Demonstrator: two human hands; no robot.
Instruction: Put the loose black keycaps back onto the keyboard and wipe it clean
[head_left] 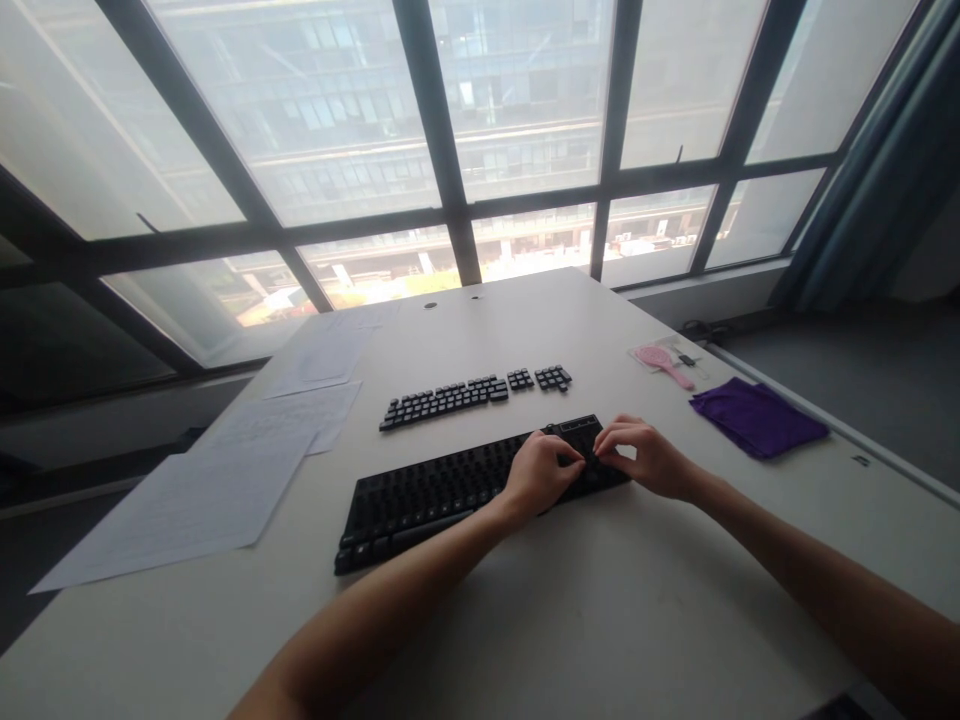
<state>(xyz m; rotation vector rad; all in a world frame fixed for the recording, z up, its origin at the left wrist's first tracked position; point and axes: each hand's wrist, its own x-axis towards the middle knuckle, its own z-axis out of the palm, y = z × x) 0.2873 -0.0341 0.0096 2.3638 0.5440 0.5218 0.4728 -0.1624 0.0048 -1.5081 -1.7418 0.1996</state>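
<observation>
A black keyboard [427,490] lies at a slant on the white table, most of its keycaps gone and some still in its front rows. Over its right end, by the number pad, my left hand [541,468] has thumb and index finger pinched close together. Facing it, my right hand [645,455] is also closed in a pinch at the same spot. Whatever sits between the fingertips is too small to make out. Behind the keyboard, loose black keycaps [450,400] stand in rows, with two smaller groups to their right.
Printed paper sheets [202,490] cover the left side of the table. To the right are a folded purple cloth [757,415], a pink round-headed tool with a handle [660,362] and a small black item in clear plastic. Large windows [525,100] rise behind.
</observation>
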